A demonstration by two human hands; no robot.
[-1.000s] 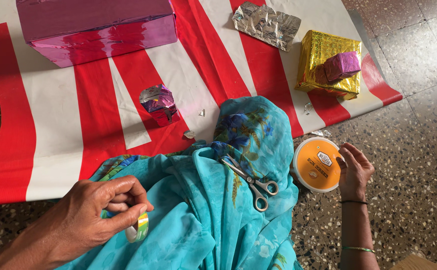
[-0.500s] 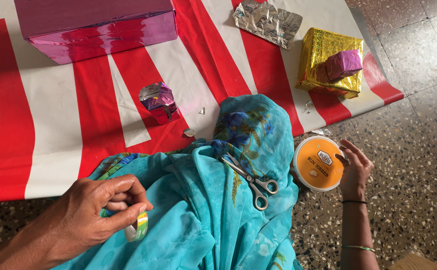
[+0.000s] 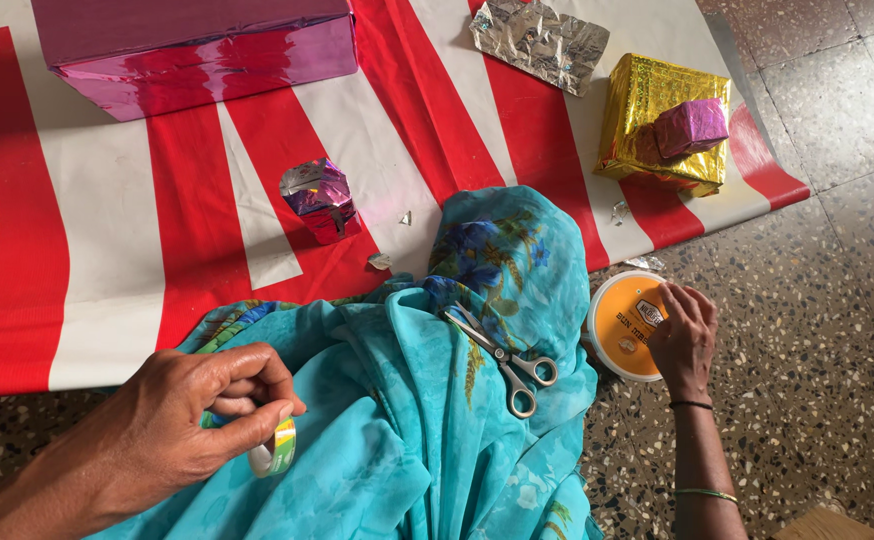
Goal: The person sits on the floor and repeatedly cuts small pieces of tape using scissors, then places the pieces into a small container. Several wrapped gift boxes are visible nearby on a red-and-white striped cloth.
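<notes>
Two hands at work, lower frame: my left hand pinches a small tape roll; I'd steady the round orange-lidded tub under my right hand's spread fingers.

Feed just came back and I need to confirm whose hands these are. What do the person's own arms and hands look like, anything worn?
Both forearms are bare, no sleeves or gloves. The right hand side wears a thin dark wrist band and a slim green-gold bangle. Nothing shows on the left hand.

open: bare floor right | blocked: scissors on lap
</notes>
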